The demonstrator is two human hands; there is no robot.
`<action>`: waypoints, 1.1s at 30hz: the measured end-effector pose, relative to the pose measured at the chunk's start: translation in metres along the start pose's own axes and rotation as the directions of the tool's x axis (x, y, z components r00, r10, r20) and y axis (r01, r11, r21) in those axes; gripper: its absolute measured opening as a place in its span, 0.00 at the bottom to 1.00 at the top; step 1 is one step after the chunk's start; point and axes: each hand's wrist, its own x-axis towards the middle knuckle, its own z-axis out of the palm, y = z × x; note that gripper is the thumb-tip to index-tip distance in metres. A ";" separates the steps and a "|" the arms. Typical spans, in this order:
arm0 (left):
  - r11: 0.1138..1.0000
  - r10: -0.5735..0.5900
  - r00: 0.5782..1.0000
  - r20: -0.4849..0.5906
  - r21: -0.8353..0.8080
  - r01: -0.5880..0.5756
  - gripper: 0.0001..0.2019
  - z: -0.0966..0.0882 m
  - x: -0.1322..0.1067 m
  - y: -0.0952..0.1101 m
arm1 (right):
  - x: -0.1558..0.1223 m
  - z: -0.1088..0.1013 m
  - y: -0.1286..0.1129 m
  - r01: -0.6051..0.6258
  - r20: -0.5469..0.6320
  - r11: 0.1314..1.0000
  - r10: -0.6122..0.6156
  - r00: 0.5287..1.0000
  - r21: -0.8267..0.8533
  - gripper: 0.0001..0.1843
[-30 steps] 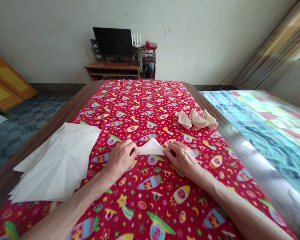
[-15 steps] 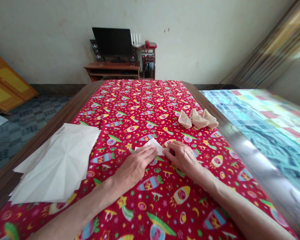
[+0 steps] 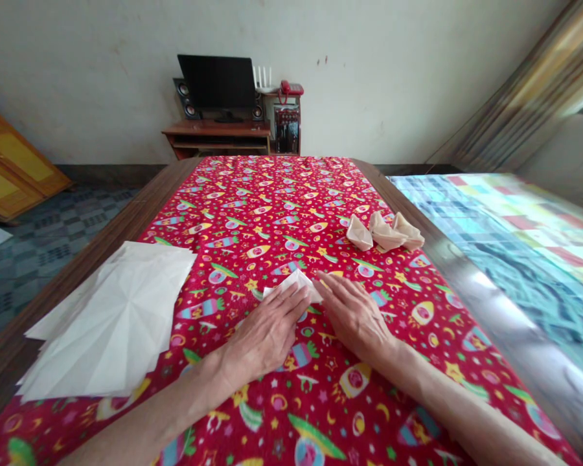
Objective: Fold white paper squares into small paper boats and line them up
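A small folded white paper [image 3: 294, 285] lies on the red patterned tablecloth [image 3: 282, 213] in the middle of the table. My left hand [image 3: 267, 333] lies flat on its near left part, fingers stretched out and pressing down. My right hand [image 3: 352, 314] rests flat beside it, fingertips touching the paper's right edge. Most of the paper is hidden under the two hands.
A stack of creased white sheets [image 3: 107, 320] lies at the left. Three folded beige paper pieces [image 3: 383, 233] sit at the right near the table's edge [image 3: 471, 285]. Beyond are a desk with a monitor [image 3: 218, 81] and, to the right, a colourful checked surface [image 3: 510, 226].
My left hand moved right from the paper's left tip onto the paper and flattened. My right hand opened from a pinch to flat fingers. The paper now lies pressed lower.
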 end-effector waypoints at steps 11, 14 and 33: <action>0.995 -0.028 0.999 -0.036 0.093 0.031 0.24 -0.006 -0.009 -0.001 | -0.005 0.004 -0.014 0.112 0.074 0.986 -0.104 0.992 -0.122 0.21; 0.991 -0.043 0.998 -0.037 0.126 0.047 0.21 -0.010 -0.013 -0.004 | -0.005 0.004 -0.014 0.118 0.061 0.984 -0.111 0.992 -0.132 0.20; 0.979 -0.096 0.969 -0.226 0.154 0.133 0.15 -0.012 -0.015 -0.028 | 0.005 0.000 -0.011 0.125 0.062 0.988 -0.119 0.991 -0.091 0.12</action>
